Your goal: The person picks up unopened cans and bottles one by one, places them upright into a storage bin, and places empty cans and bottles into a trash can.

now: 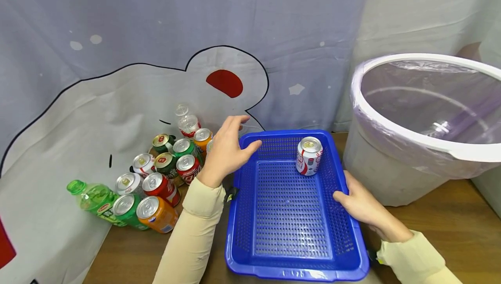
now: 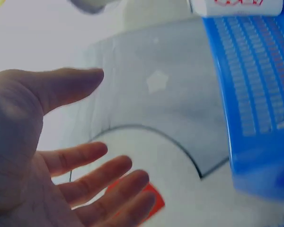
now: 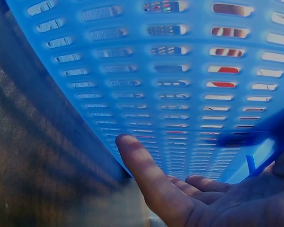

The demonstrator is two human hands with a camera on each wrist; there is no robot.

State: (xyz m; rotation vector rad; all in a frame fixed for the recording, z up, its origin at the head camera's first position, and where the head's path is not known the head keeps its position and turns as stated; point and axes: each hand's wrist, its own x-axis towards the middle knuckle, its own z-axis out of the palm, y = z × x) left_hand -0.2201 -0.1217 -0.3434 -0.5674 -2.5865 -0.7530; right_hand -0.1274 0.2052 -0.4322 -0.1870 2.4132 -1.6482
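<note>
A blue perforated plastic basket (image 1: 289,205) has one white-and-red soda can (image 1: 307,162) standing upright in its far right corner. My right hand (image 1: 362,201) holds the basket's right rim, thumb over the top and the other fingers beneath the outer wall, as the right wrist view shows. Near the basket's far left corner my left hand (image 1: 227,149) is raised, its thumb spread from the fingers and its palm holding nothing. In the left wrist view, the basket's side wall (image 2: 255,104) appears to the right of that hand (image 2: 85,179).
Several soda cans (image 1: 158,188) stand grouped on the wooden table (image 1: 129,253) at left, with a green bottle (image 1: 98,201) and a clear bottle (image 1: 188,123). A bin (image 1: 383,162) lined with a clear bag stands at right. A printed curtain (image 1: 156,27) hangs behind.
</note>
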